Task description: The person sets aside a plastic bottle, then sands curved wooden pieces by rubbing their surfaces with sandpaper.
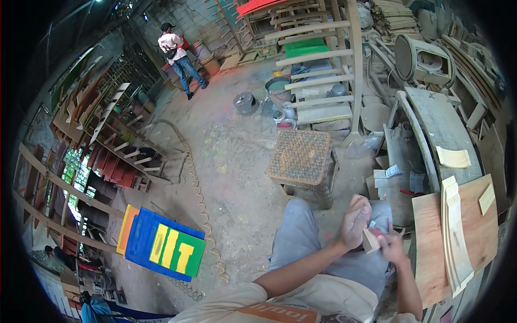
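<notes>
Over my lap, my left hand [354, 222] is raised with its fingers curled closed; what lies inside them is hidden. Right beside it, my right hand [392, 246] grips a small pale wooden piece [370, 241] between thumb and fingers, with some fingertips sticking out. The piece sits between both hands, close to the left palm. Beneath them are my legs in grey trousers [296, 229]. To the right, a plywood board [428, 231] carries long pale curved wooden strips [455, 237] and a small wooden block [486, 199].
A woven-top stool [299, 156] stands ahead of my knees. Blue, green and yellow painted boards [142, 237] lie at left, near a coiled hose [196, 188]. A wooden rack [323, 56], a bucket [278, 89] and a person [180, 56] are farther back.
</notes>
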Motion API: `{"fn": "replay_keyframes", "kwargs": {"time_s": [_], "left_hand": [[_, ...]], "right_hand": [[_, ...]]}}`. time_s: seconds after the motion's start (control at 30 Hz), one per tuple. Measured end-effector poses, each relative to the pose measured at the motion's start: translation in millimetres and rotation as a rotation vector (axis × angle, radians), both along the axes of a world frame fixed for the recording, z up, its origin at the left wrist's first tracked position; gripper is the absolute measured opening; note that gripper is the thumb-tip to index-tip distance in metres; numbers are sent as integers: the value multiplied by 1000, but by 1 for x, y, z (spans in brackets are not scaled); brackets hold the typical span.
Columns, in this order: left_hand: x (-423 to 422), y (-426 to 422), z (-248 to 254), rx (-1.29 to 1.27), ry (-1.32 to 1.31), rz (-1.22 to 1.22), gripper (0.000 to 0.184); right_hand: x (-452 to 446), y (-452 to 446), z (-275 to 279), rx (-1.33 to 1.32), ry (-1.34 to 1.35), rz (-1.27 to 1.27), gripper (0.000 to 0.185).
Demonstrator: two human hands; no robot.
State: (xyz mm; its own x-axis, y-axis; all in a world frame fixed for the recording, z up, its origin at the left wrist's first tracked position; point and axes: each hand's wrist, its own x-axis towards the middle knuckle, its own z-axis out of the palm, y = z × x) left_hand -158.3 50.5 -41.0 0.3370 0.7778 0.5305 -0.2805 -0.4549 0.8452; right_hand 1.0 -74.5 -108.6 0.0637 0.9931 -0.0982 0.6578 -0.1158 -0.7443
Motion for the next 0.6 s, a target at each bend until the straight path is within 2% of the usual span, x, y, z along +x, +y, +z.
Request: {"fn": "replay_keyframes", "kwargs": {"time_s": [0.03,0.07,0.1,0.17,0.23,0.27,0.3,0.37,0.43,0.47,0.5,0.53,0.57,0.6], "left_hand": [[3,3,0,2,-7,1,38],[2,7,3,26,-16,-11,37],[2,11,8,52,-26,-22,37],[2,14,10,97,-13,-23,36],[3,9,-1,49,-35,-32,38],[4,11,-3,35,-24,-36,36],[7,13,-2,29,-35,-48,36],[11,13,-3,90,-86,-33,35],[8,17,6,140,-46,-31,33],[12,5,-6,-223,-207,-107,29],[6,10,-13,-43,-88,-29,25],[2,6,-9,-171,-70,-40,22],[5,6,-15,-198,-68,-27,29],[5,6,-9,-184,-57,-17,29]], "right_hand": [[-1,1,2,-30,-206,27,31],[-16,1,15,-16,493,75,31],[-37,-1,48,151,493,41,32],[-27,-9,21,242,192,54,35],[-5,-3,11,-53,-171,-18,38],[9,0,6,-184,-210,-44,41],[-1,4,22,-190,-221,-57,41],[-34,2,50,131,207,58,41],[-34,-3,39,172,292,50,41],[-29,-5,-1,283,94,-84,40],[-6,-7,-16,57,-136,24,39],[18,-2,-34,-46,44,-22,37],[13,2,-19,-107,-195,-56,36],[-8,2,-12,65,87,26,36]]}}
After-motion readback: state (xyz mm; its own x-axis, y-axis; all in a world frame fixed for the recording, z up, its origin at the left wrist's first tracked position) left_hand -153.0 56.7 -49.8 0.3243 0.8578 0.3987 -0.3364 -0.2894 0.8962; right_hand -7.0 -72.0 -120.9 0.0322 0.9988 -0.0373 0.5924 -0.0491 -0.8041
